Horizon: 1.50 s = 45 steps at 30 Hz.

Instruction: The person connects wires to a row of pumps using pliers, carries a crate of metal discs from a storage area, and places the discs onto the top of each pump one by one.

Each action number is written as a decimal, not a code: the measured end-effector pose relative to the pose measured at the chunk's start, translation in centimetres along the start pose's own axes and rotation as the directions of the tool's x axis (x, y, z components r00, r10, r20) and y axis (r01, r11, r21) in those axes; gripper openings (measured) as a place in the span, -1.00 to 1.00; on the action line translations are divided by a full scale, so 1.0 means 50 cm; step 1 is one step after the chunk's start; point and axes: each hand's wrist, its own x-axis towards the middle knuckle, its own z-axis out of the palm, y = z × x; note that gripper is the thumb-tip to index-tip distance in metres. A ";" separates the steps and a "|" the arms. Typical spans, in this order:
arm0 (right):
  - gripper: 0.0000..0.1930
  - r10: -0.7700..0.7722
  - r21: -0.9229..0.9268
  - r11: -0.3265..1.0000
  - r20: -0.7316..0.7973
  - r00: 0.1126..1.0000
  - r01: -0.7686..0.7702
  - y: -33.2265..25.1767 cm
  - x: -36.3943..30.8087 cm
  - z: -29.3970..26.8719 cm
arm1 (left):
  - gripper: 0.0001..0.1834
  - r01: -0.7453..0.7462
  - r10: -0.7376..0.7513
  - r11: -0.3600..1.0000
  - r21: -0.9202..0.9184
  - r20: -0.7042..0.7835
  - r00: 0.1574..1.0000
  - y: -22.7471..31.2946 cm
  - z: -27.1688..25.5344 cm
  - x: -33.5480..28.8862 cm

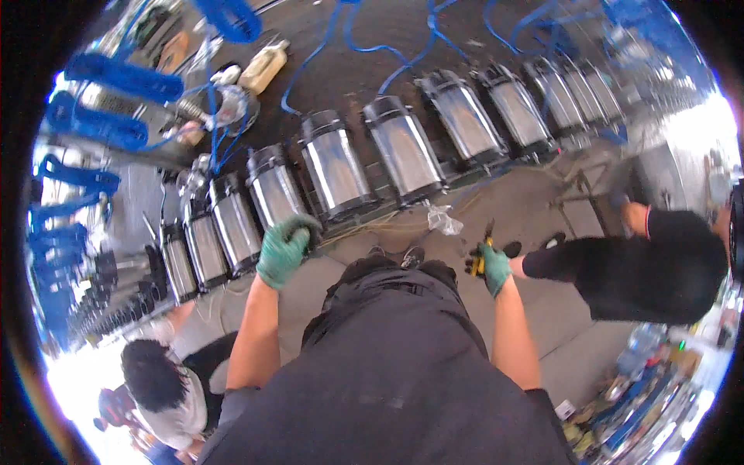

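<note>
My left hand (281, 256), in a green glove, is beside the lower end of a shiny metal canister (277, 190) with a black top. Its fingers are curled at a dark grey rounded patch; whether this is a held thing or the glove's own dark coating is unclear. Farther right, my gloved right hand (494, 267) is closed around yellow-handled pliers (479, 266), their dark tip pointing away from me. More canisters of the same kind, one (335, 164) and another (404, 147) among them, lean in a row in front of me.
Blue hoses (380, 49) trail over the dark bench (310, 31) behind the canisters. Blue racks (124, 77) hang at the left. A clear plastic bag (444, 220) lies ahead. One person (651, 267) works close at right, another (159, 380) at lower left. Cluttered shelves (647, 395) stand lower right.
</note>
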 end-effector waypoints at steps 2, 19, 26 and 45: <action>-0.73 0.036 -0.053 0.998 -0.068 0.997 -0.039 0.021 -0.017 -0.013 | -0.74 0.180 -0.174 0.983 -0.044 0.106 0.979 -0.059 -0.026 -0.077; -0.68 -0.583 -0.812 0.332 0.224 0.781 0.481 -0.085 -0.079 0.168 | -0.77 0.662 -0.757 0.604 -0.444 -0.059 0.651 -0.621 0.094 -0.452; -0.42 -0.370 -0.672 0.545 0.344 0.863 0.501 -0.111 -0.089 0.087 | -0.79 0.715 -0.841 0.513 -0.475 -0.113 0.529 -0.621 0.199 -0.531; -0.74 -0.209 -0.165 0.941 0.408 0.889 0.297 0.057 0.001 -0.117 | -0.65 0.672 -0.681 0.732 -0.116 -0.149 0.717 -0.392 0.270 -0.430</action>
